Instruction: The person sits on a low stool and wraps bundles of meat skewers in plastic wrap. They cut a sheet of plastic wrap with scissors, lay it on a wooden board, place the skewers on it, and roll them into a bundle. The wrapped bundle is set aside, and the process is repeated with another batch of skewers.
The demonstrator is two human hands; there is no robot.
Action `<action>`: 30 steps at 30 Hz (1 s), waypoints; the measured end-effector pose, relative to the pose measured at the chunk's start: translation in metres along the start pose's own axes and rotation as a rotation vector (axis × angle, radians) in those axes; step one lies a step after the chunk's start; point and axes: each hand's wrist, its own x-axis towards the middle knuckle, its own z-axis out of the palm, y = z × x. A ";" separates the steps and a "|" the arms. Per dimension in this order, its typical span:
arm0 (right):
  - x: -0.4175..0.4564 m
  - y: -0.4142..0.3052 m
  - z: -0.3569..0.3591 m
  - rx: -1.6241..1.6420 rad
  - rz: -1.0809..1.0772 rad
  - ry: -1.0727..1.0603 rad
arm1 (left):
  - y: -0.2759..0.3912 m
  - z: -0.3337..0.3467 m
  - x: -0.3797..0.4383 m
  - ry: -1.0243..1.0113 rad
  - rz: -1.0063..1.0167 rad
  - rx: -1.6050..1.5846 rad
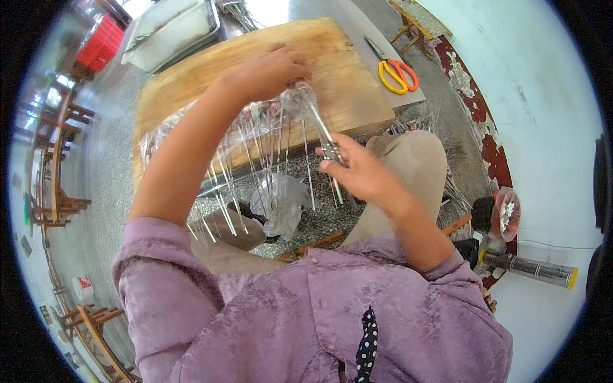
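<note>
My left hand (pixel 275 72) reaches over the wooden board (pixel 330 52) and pinches the clear-plastic-covered top of a bundle of metal skewers (pixel 318 117). My right hand (pixel 357 167) grips the same bundle lower down, near the board's front edge, with the skewer ends sticking out below it. To the left, a row of plastic-wrapped skewers (pixel 232 186) lies partly on the board, their bare metal ends hanging over its edge. What the wrapping covers shows only as reddish pieces. My left forearm hides part of this row.
Scissors with yellow and orange handles (pixel 399 76) lie right of the board. A white plastic tub (pixel 172 38) stands at the back left. More metal skewers (pixel 426 119) are beside my right knee. A clear plastic bag (pixel 282 203) is below the board, between my legs. A wall rises at right.
</note>
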 end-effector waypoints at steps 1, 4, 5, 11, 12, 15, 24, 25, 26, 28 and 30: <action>-0.003 -0.018 0.008 -0.132 -0.081 0.004 | -0.001 -0.001 -0.017 0.036 -0.040 0.000; -0.008 -0.047 0.034 -0.411 -0.132 0.021 | -0.002 -0.005 -0.058 0.089 -0.105 0.036; -0.010 -0.051 0.041 -0.480 -0.120 0.020 | -0.001 -0.006 -0.066 0.096 -0.119 0.055; -0.013 -0.050 0.052 -0.590 -0.168 0.050 | -0.001 0.017 -0.038 0.246 -0.232 -0.080; -0.012 -0.046 0.053 -0.555 -0.211 0.055 | 0.000 0.029 -0.026 0.177 -0.273 -0.013; -0.010 -0.025 0.057 -0.346 -0.296 0.187 | 0.020 0.034 0.000 0.140 -0.101 -0.083; -0.017 -0.021 0.069 0.619 0.215 0.027 | 0.030 -0.002 -0.031 -0.087 -0.239 0.035; -0.015 -0.021 0.074 0.453 0.064 0.049 | 0.026 -0.006 -0.038 -0.008 -0.236 0.042; -0.014 -0.020 0.080 0.289 -0.087 0.072 | 0.022 -0.010 -0.050 0.069 -0.232 0.051; -0.021 -0.046 0.084 0.081 -0.174 0.035 | 0.022 -0.019 -0.077 0.193 -0.259 0.032; -0.020 -0.055 0.093 -0.248 -0.351 0.034 | 0.022 -0.035 -0.108 0.290 -0.318 -0.015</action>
